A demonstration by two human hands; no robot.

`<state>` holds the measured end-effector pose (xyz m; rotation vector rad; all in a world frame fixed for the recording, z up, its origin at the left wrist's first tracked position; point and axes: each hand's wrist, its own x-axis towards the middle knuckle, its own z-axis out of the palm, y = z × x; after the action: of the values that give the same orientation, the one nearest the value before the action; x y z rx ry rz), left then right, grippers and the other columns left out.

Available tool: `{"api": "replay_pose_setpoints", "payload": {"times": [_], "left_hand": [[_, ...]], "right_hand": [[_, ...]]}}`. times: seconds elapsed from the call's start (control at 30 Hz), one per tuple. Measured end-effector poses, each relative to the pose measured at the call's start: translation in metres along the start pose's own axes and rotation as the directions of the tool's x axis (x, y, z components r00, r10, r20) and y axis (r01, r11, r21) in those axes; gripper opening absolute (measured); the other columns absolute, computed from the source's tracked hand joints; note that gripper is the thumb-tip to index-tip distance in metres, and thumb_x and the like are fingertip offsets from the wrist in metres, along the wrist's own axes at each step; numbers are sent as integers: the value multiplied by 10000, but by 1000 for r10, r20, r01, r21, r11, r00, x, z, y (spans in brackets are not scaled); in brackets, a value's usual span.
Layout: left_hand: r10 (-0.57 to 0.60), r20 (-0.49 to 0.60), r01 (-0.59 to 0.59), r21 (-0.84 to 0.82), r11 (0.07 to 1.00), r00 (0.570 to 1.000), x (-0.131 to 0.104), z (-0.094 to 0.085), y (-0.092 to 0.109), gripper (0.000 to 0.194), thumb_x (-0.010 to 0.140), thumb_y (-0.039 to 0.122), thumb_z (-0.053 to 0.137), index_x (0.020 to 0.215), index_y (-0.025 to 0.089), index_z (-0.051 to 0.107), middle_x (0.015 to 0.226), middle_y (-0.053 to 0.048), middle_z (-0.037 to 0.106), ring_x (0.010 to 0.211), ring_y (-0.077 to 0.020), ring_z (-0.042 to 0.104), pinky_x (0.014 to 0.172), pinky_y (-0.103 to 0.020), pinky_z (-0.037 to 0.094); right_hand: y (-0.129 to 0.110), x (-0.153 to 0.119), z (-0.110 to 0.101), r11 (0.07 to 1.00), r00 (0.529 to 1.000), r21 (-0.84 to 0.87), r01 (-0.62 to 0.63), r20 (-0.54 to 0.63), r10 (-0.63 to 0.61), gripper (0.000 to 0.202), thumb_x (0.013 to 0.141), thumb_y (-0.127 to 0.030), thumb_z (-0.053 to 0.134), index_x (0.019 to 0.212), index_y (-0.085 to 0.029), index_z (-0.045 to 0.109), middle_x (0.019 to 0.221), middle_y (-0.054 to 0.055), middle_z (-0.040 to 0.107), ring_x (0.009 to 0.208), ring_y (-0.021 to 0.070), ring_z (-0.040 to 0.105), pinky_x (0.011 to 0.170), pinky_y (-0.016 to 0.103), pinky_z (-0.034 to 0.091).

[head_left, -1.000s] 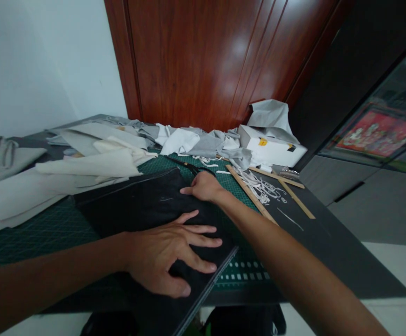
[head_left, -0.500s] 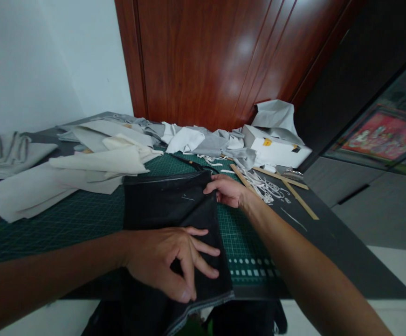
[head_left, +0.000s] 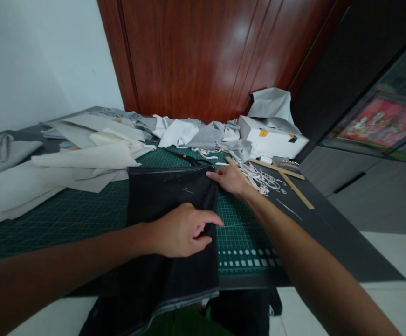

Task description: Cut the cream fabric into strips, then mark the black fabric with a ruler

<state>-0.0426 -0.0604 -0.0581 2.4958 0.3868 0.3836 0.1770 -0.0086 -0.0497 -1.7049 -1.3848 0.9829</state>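
A black cloth piece (head_left: 168, 198) with pale, frayed-looking edges lies over the green cutting mat (head_left: 241, 219) and hangs past the table's front edge. At its far right corner, my right hand (head_left: 231, 181) pinches the cloth between thumb and fingers. My left hand (head_left: 185, 231) is over the middle of the cloth near its right edge. Its index finger points right, apart from the thumb, while the other fingers curl out of sight. I see nothing held in it. Black scissors (head_left: 189, 158) lie just beyond the cloth's far edge.
Cream fabric pieces (head_left: 84, 158) lie to the left, and grey and white scraps (head_left: 203, 133) line the back. A white box (head_left: 271, 137) stands back right. Wooden strips (head_left: 295, 189) and a heap of white cords (head_left: 258, 177) lie at the right.
My left hand has moved up and away from the near part of the cloth, its spread fingers now mostly curled. The cloth's near right corner has shifted left. My right hand keeps the far corner.
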Motion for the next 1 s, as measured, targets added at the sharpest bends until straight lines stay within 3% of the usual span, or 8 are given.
{"api": "replay_pose_setpoints", "payload": {"times": [0.1, 0.23, 0.33, 0.43, 0.53, 0.67, 0.83, 1.0], "left_hand": [[144, -47, -133, 185, 974, 988, 6, 6, -1, 326, 824, 152, 628, 1139, 171, 710, 660, 32, 645, 606, -140, 614, 631, -277, 451], [173, -77, -144, 295, 945, 982, 5, 6, 1, 409, 840, 207, 634, 1248, 198, 643, 1031, -63, 686, 1018, -231, 642, 956, -414, 476], [106, -139, -43, 395, 918, 985, 2, 9, 5, 617, 795, 255, 657, 1396, 204, 526, 1400, -140, 560, 1405, -336, 430, 1177, -586, 275], [-3, -200, 95, 451, 888, 980, 1, 15, 5, 762, 785, 310, 662, 1485, 165, 399, 1587, -189, 387, 1549, -386, 193, 1217, -671, 134], [-94, -220, 188, 461, 867, 971, 4, 20, 3, 723, 876, 390, 607, 1493, 118, 347, 1632, -227, 313, 1555, -381, 195, 1209, -649, 211], [-160, -220, 249, 478, 842, 962, 16, 10, -4, 514, 1003, 455, 447, 1397, 125, 444, 1409, -197, 570, 1308, -358, 532, 1066, -616, 408], [-116, -283, 246, 482, 841, 952, 48, -11, -28, 312, 1000, 260, 417, 1248, 139, 563, 1132, -129, 673, 1090, -287, 615, 971, -483, 502], [-135, -315, 276, 464, 842, 940, 78, -8, -50, 282, 917, 193, 495, 1176, 158, 602, 1067, -112, 680, 1010, -259, 651, 909, -427, 533]], "right_hand": [[2, 2, 0, 1000, 1000, 21, 5, 2, -5, 223, 1008, -361, 641, 977, -141, 651, 805, -20, 635, 572, 94, 576, 505, 219, 494], [5, -6, -9, 994, 989, 110, -15, 151, -1, 355, 939, -465, 692, 764, -191, 551, 523, -106, 384, 383, 61, 312, 342, 193, 221], [9, -16, -17, 985, 958, 169, -40, 287, -10, 424, 797, -513, 810, 731, -210, 521, 507, -124, 326, 396, 56, 246, 344, 193, 166], [13, -24, -21, 978, 936, 200, -51, 350, -23, 479, 668, -510, 890, 727, -216, 516, 528, -123, 353, 419, 50, 229, 357, 186, 164], [17, -28, -21, 980, 943, 192, -49, 333, -18, 457, 643, -462, 898, 706, -222, 515, 513, -117, 387, 402, 54, 253, 352, 198, 155], [18, -35, -10, 989, 977, 145, -7, 214, -25, 319, 715, -335, 836, 665, -209, 546, 482, -105, 418, 388, 62, 289, 360, 224, 150], [15, -46, 5, 989, 993, 137, 48, 100, -62, 227, 736, -200, 764, 615, -187, 572, 522, -78, 471, 489, 83, 374, 441, 236, 230], [18, -59, 0, 976, 996, 219, 7, 88, -27, 205, 747, -209, 757, 671, -198, 566, 556, -89, 457, 481, 74, 336, 435, 230, 228]]}}
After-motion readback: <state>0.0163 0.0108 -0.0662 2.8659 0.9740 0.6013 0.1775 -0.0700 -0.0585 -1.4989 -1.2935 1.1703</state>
